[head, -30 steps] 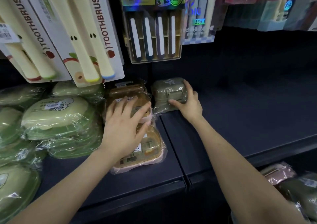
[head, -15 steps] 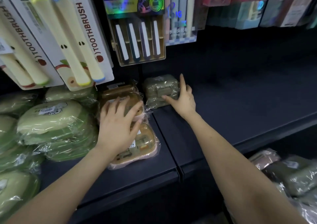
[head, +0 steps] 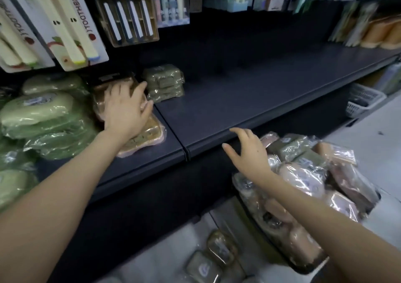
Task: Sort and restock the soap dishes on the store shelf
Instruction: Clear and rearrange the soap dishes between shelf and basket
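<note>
Resting flat on the stack of tan plastic soap dishes wrapped in clear film point(head: 149, 131), the left hand point(head: 127, 113) has its fingers spread and straight; it presses the stack and grips nothing. Just beyond its fingertips, to the right, stands the small stack of olive-green rectangular soap dishes point(head: 165, 82), also in film. I cannot tell whether it touches the tan ones. The right hand point(head: 247, 152) hangs in front of the edge of the dark shelf point(head: 249, 92), released, with loosely bent fingers and nothing in it. Just beside and below this hand lies the pile of wrapped pink and olive soap dishes point(head: 308, 174). To the left of the left hand are pale green oval soap dishes point(head: 41, 113).

The step in hand seems to be fetching the next dish from the pile. To do it well, I think the right hand should choose an olive one and take it by the body, not by the loose film, which may slip. It should then set the dish on the shelf just right of the olive stack, while the left hand steadies the tan stack.
</note>
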Action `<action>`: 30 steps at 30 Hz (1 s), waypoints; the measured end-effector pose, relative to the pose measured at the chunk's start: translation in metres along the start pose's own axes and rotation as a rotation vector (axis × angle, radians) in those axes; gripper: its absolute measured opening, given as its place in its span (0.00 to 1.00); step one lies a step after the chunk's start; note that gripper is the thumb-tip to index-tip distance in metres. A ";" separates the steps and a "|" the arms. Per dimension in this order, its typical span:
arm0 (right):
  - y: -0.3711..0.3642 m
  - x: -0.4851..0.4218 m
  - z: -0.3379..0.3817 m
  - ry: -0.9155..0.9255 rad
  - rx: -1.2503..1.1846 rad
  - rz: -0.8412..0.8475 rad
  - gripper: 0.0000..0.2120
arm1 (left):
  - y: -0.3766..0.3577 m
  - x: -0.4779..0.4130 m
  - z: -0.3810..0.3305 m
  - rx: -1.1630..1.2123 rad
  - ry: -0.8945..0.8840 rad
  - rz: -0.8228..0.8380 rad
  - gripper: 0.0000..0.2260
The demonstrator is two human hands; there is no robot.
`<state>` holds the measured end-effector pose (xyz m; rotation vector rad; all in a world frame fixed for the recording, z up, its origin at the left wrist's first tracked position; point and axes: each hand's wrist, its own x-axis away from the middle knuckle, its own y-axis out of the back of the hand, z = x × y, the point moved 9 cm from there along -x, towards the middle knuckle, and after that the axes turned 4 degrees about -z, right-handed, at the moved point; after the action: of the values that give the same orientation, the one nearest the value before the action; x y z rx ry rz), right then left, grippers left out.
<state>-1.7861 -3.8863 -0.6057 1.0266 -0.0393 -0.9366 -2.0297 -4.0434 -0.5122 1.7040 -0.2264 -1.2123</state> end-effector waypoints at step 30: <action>-0.274 0.294 -0.226 -0.640 0.157 0.784 0.45 | -0.303 0.480 -0.138 0.385 -0.160 1.298 0.45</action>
<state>-1.6800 -3.9752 -1.0454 0.7125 -0.9919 -0.4987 -1.7996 -4.1129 -1.0445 1.2799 -1.4665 -0.2983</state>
